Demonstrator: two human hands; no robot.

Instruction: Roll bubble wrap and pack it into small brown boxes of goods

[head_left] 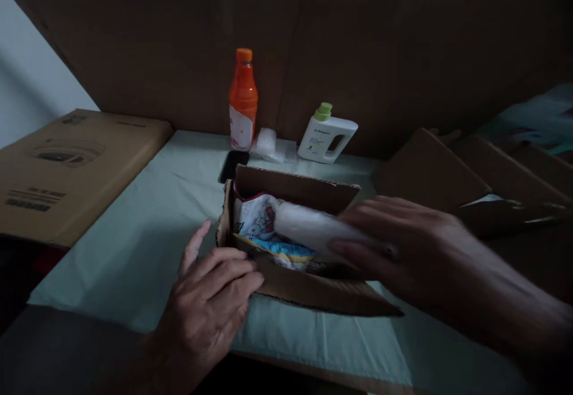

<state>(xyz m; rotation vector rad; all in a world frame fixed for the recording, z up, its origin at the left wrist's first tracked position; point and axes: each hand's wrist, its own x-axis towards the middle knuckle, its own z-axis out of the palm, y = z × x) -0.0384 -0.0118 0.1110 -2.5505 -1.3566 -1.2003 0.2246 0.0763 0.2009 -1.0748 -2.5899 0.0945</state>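
A small cardboard box (298, 183) stands with its top uncovered on the pale green cloth. Colourful printed packets (257, 219) fill part of it. The back of my left hand (208, 299) faces up, its fingers stretched out and resting on the box's front flap (322, 290); one finger sticks up apart beside the left corner. Closed around a white, rounded, elongated item (304, 225), my right hand (398, 243) hovers at the box's right side. The item's front end lies over the packets. Motion blur and the fingers hide what exactly it is.
Behind the box stand an orange bottle (243, 99) and a white jug with a green cap (326, 138). Bubble wrap (268, 144) and a dark phone (233, 165) lie nearby. A large flat carton (76, 168) is at left, cardboard boxes (439, 168) at right.
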